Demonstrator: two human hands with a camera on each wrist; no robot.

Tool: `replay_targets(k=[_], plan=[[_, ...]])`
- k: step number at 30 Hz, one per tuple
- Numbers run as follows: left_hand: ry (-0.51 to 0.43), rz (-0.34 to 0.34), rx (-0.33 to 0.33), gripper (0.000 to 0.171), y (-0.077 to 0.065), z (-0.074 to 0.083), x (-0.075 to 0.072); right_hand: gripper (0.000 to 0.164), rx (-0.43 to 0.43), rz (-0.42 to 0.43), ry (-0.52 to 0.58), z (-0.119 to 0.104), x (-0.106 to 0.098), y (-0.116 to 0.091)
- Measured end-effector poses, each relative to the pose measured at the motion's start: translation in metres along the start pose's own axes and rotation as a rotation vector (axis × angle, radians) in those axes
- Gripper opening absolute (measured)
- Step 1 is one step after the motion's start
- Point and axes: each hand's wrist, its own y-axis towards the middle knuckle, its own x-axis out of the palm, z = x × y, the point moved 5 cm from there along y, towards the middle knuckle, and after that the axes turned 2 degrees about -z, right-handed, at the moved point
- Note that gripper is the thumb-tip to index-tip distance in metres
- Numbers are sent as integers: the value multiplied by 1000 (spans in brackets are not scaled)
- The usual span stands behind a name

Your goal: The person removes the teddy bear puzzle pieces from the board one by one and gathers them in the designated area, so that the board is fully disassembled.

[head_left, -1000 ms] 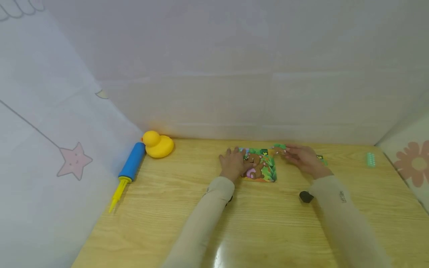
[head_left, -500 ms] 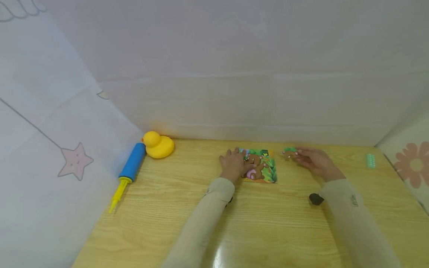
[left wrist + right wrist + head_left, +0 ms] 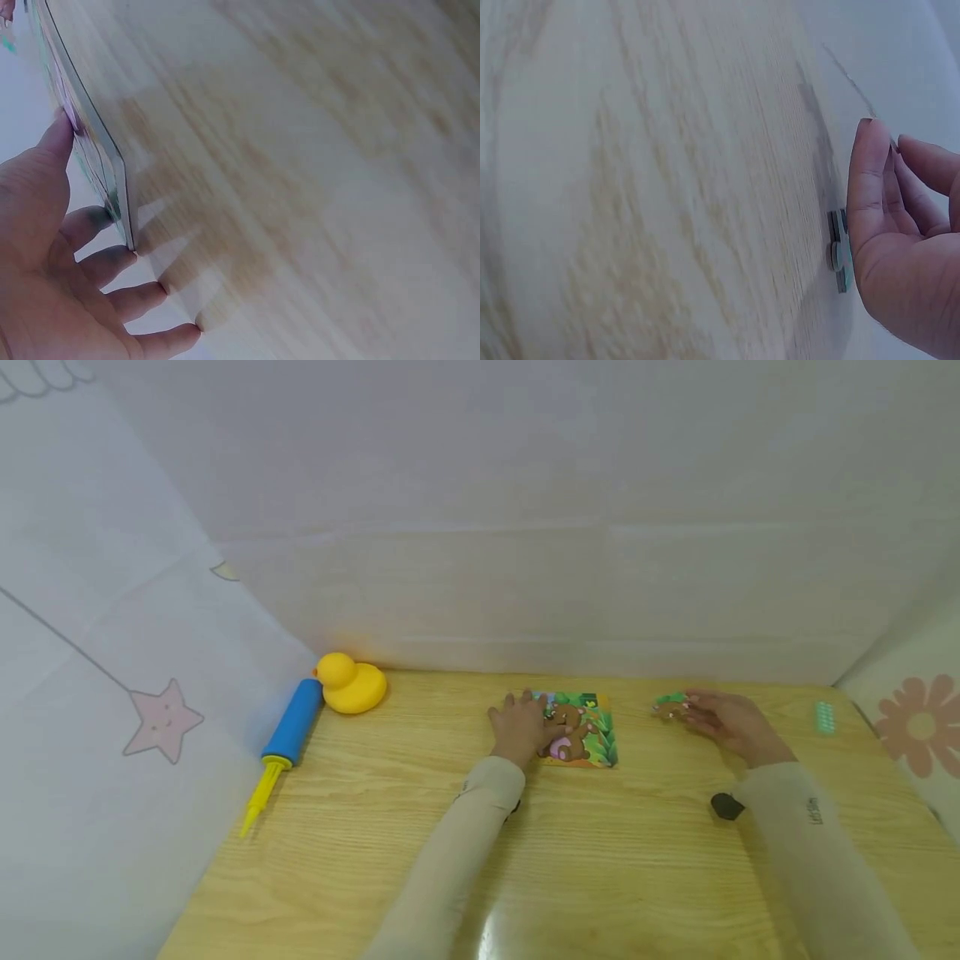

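A square bear jigsaw puzzle point(image 3: 602, 745) lies on the table in the head view. My left hand point(image 3: 517, 729) rests over its left side with fingers spread. In the left wrist view, the thumb lies on the puzzle's face and the other fingertips reach its edge and the tabletop. Off to the right, my right hand point(image 3: 735, 724) pinches a puzzle piece point(image 3: 669, 706) in brown and green between thumb and fingers. The right wrist view shows that piece thin and edge-on. Beside this hand, a small stack of puzzle pieces point(image 3: 838, 251) sits on the table, partly hidden by the fingers.
A yellow toy duck point(image 3: 352, 685) stands at the back left, with a blue and yellow hand pump point(image 3: 292, 727) leaning by it. At the far right lies a small mint-green bumpy block point(image 3: 825, 717). A pale cloth wall rises behind the wooden table point(image 3: 600, 860).
My right hand has moved right, carrying the puzzle piece from the board's upper right corner away over the table. My left hand has stayed on the puzzle.
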Motion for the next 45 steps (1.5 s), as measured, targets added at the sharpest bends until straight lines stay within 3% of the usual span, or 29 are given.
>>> replay_targets(k=[4, 8, 11, 21, 31, 45], plan=[[-14, 4, 2, 87, 1, -1, 2, 21, 2, 11, -9, 0, -4, -3], [-5, 7, -2, 87, 3, -1, 3, 53, 18, 40, -59, 0, -5, -5], [3, 2, -5, 88, 3, -1, 3, 65, 27, 64, -111, 0, -4, -6], [-7, -22, -2, 88, 0, 1, -1, 64, 39, 137, -343, -5, -4, -14], [3, -22, -7, 87, 2, 0, 0, 64, 25, 154, -423, -7, -13, -12], [14, -6, 6, 86, -1, 1, -3, 63, 31, 125, -420, -8, -10, -13]])
